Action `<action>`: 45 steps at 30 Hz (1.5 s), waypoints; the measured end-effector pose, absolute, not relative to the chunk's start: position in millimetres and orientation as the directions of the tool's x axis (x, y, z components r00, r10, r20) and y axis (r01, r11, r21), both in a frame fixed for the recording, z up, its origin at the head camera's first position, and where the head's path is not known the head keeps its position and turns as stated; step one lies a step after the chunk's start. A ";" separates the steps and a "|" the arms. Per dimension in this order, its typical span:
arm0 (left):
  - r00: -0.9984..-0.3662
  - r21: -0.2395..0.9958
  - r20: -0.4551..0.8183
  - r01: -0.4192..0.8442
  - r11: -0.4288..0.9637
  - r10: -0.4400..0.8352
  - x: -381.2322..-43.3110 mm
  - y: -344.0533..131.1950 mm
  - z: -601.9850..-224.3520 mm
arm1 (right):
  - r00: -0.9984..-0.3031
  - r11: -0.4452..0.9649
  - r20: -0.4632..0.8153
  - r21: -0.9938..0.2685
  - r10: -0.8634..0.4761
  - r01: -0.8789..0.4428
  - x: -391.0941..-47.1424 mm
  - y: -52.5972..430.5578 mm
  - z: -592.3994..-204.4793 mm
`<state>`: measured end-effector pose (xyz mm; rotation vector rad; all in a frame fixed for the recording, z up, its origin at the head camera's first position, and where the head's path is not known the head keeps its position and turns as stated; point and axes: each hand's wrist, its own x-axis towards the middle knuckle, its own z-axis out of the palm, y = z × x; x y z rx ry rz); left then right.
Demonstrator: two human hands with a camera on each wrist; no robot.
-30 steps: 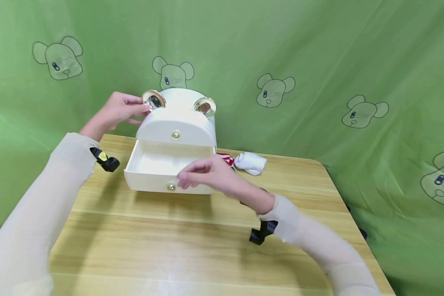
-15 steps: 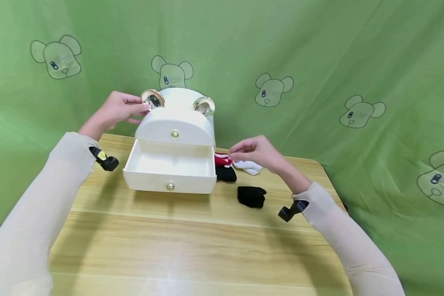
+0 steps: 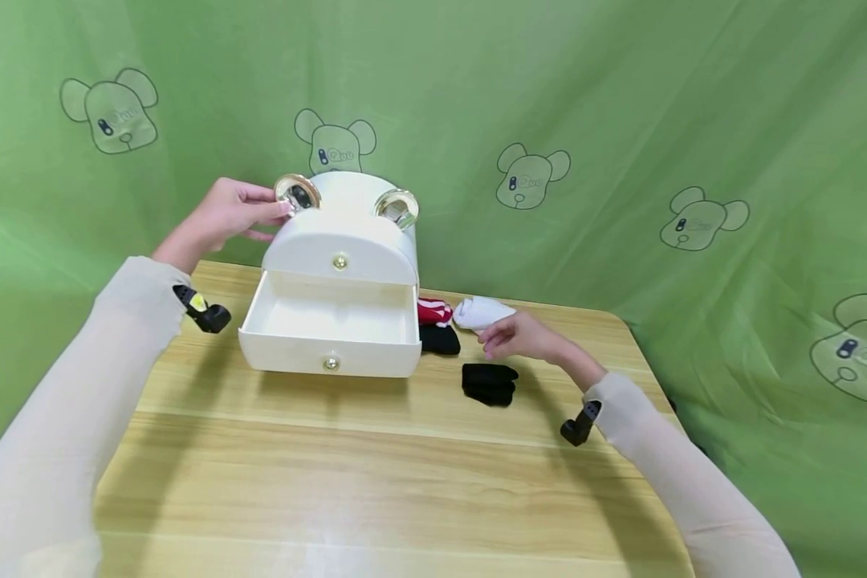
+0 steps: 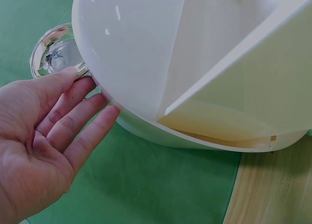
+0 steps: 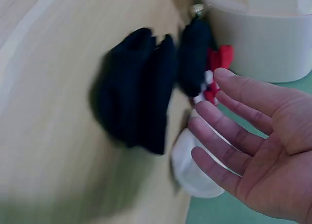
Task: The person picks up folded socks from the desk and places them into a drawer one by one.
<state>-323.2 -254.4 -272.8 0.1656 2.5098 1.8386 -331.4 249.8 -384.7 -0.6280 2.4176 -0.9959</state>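
A white storage box (image 3: 339,249) with two drawers and shiny metal ears stands at the back left of the table. Its lower drawer (image 3: 330,355) is pulled out, and nothing shows inside. My left hand (image 3: 234,210) pinches the stem of the left metal ear (image 4: 56,53) between thumb and index finger, its other fingertips by the box's side. My right hand (image 3: 523,337) hovers, holding nothing, fingers loosely bent, above a folded black sock (image 3: 489,384). Just behind it lies a rolled white sock (image 3: 477,312), partly hidden in the head view.
Against the box's right side lie a red-and-white sock (image 3: 433,311) and another black sock (image 3: 439,339). The wooden table (image 3: 347,490) extends toward me. A green curtain (image 3: 621,144) with bear drawings hangs behind the table and to its right.
My right hand has withdrawn from the open drawer, moved right past the red sock, and lowered between the white and front black socks. My left hand stays on the box's ear.
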 end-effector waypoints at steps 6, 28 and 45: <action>-0.994 0.951 0.047 0.076 0.300 0.102 -322.9 -254.3 -272.3 | -0.795 0.668 -0.252 -0.705 -0.552 -0.240 -331.6 257.0 -401.3; -0.994 0.955 0.049 0.077 0.286 0.102 -320.7 -253.4 -273.3 | -0.779 0.724 -0.250 -0.598 -0.574 -0.342 -323.2 254.2 -417.6; -0.994 0.952 0.049 0.075 0.297 0.095 -320.8 -252.8 -273.5 | -0.782 0.716 -0.279 -0.639 -0.557 -0.282 -326.0 257.3 -416.2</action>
